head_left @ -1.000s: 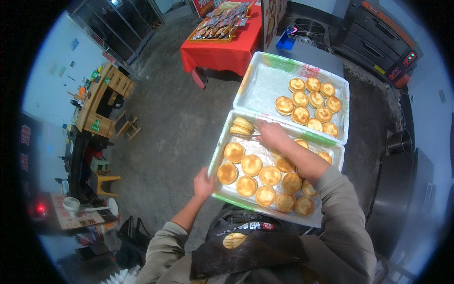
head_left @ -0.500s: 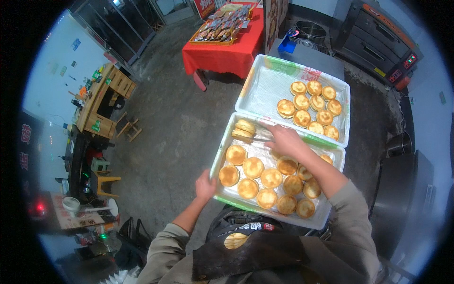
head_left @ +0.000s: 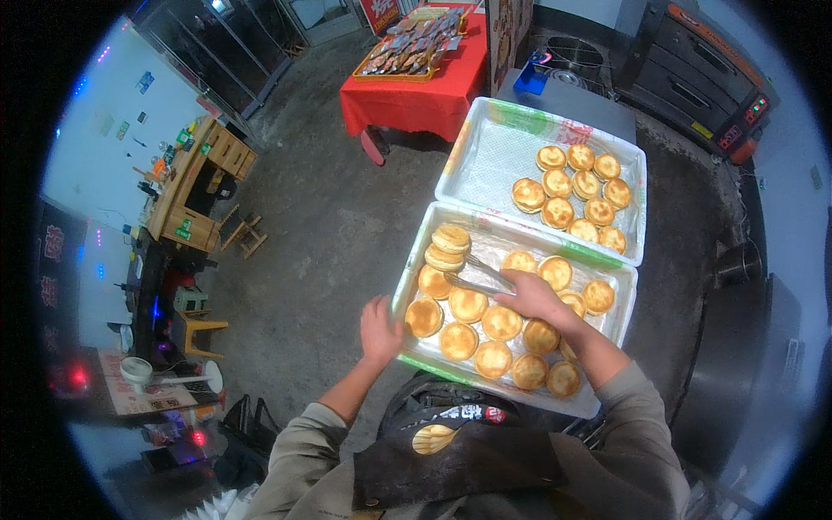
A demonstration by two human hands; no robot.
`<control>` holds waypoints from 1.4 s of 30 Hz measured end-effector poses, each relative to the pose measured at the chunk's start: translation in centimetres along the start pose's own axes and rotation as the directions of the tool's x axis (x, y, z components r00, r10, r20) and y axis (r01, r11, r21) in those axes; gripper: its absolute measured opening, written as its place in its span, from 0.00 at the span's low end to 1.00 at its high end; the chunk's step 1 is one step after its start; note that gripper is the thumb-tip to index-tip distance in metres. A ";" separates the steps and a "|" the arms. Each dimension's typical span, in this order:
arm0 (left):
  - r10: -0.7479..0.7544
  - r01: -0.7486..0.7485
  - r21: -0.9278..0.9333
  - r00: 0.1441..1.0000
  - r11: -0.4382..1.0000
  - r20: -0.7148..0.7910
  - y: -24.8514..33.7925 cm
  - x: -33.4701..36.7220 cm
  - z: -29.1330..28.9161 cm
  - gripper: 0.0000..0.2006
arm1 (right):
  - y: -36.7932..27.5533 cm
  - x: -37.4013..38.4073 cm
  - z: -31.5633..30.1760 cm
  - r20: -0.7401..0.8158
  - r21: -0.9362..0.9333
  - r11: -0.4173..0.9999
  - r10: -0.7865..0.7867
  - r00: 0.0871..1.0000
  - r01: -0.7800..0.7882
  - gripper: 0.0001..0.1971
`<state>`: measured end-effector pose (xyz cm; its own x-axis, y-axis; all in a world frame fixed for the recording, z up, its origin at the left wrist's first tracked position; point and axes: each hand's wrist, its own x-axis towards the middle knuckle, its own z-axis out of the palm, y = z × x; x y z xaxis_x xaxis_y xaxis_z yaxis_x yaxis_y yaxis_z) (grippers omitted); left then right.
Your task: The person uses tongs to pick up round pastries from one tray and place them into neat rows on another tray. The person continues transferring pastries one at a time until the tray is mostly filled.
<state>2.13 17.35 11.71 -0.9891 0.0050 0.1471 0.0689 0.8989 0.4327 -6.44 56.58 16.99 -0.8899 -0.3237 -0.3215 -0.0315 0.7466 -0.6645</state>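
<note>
My right hand (head_left: 530,295) is closed round metal tongs (head_left: 485,276). Their arms are apart, with the tips beside golden-brown round pastries (head_left: 451,237) leaning on each other in the far left corner of the near white foam box (head_left: 511,218). No pastry is gripped between the tips. More round pastries (head_left: 501,322) lie in this box, some under my right forearm. My left hand (head_left: 381,331) is at the outside of the box's left wall, fingers loosely extended and thumb near the rim. Whether it presses on the wall is unclear.
A second foam box (head_left: 459,165), holding several pastries at its right, adjoins the far side. Beyond stand a red-covered table (head_left: 407,108) with packaged goods and a dark oven (head_left: 693,78). A metal cabinet (head_left: 728,364) stands right; a wooden desk (head_left: 195,182) and stool lie left.
The tongs have drawn back from the corner pastries and spread apart, my right hand moving nearer and slightly right. The corner pastries sit slightly differently. My left hand's fingers have loosened from the box rim.
</note>
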 end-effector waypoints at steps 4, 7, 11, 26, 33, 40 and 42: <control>0.198 -0.198 0.004 0.980 0.980 0.035 2.7 0.6 -0.2 0.26 | 0.9 0.4 0.4 0.012 0.046 0.998 0.030 0.999 -0.031 0.35; 0.101 -0.084 -0.105 0.980 0.991 0.174 5.3 1.8 1.7 0.25 | 1.4 1.1 0.4 0.058 0.058 0.997 0.042 0.997 -0.046 0.35; -0.042 0.058 -0.112 0.989 0.992 0.143 7.6 3.7 5.0 0.26 | 0.9 2.0 0.2 0.216 0.084 0.990 0.090 0.972 -0.110 0.35; -0.371 0.374 -0.187 0.927 0.908 0.052 8.6 5.9 10.3 0.37 | -3.9 1.7 0.3 0.083 -0.284 0.914 -0.277 0.957 0.289 0.19; -0.398 0.403 -0.139 0.915 0.905 0.061 8.3 6.8 11.0 0.42 | -2.4 4.1 2.1 -0.078 -0.523 0.790 -0.419 0.905 0.321 0.17; -0.623 0.629 -0.022 0.773 0.777 0.115 10.6 9.3 11.2 0.50 | -1.5 4.8 1.0 -0.134 -0.484 0.821 -0.410 0.902 0.301 0.19; -0.688 0.683 0.084 0.717 0.726 0.110 11.8 10.0 11.4 0.50 | -1.5 4.8 1.1 -0.140 -0.455 0.841 -0.391 0.910 0.291 0.20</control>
<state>-8.40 33.00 8.19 -0.7712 -0.5667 -0.2899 -0.6365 0.6924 0.3398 -10.17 53.27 15.66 -0.8610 -0.5049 0.0615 -0.4929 0.7984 -0.3458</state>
